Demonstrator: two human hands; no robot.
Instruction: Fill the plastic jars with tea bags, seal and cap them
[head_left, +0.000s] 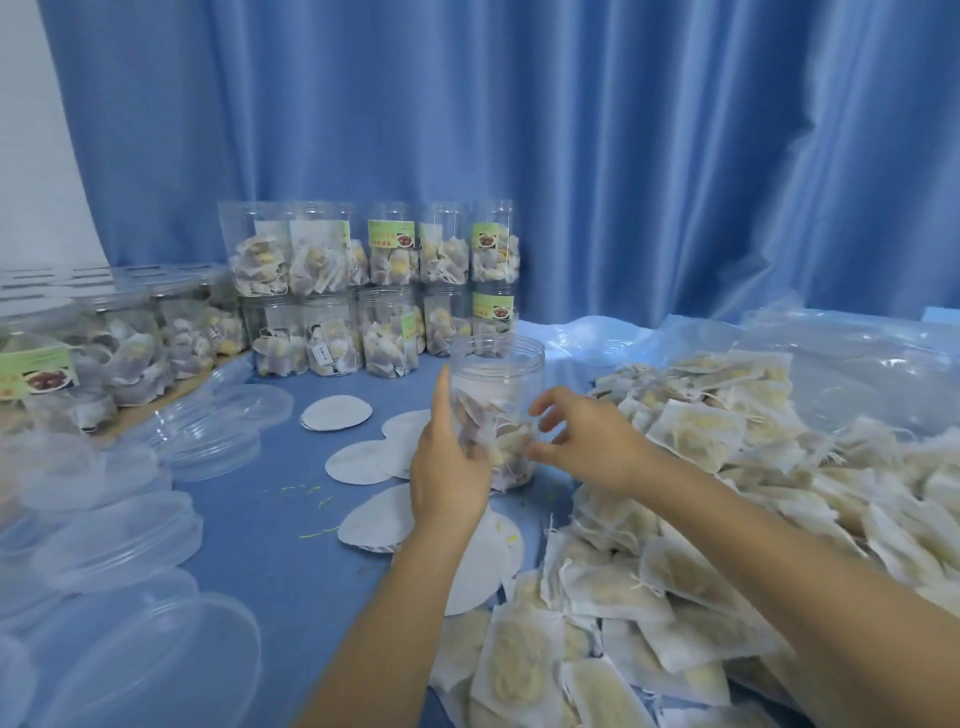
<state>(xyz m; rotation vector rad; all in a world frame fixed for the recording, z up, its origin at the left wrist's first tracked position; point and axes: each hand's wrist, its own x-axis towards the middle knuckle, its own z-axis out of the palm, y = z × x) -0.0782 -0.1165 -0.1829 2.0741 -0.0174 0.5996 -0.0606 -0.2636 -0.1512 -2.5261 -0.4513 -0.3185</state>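
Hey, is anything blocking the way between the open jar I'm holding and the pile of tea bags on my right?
Nothing visible does. The open jar, uncapped, stands on the blue cloth, the left hand against its side. The tea bag pile starts right beside it, under the right hand. The white seal discs lie on the other side.

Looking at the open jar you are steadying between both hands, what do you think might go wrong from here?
1. The open jar is only part full; the left hand merely rests against it, so it might tip.
2. The loose tea bag pile crowds its base; strings may snag.
3. The stacked filled jars stand close behind and could be knocked.
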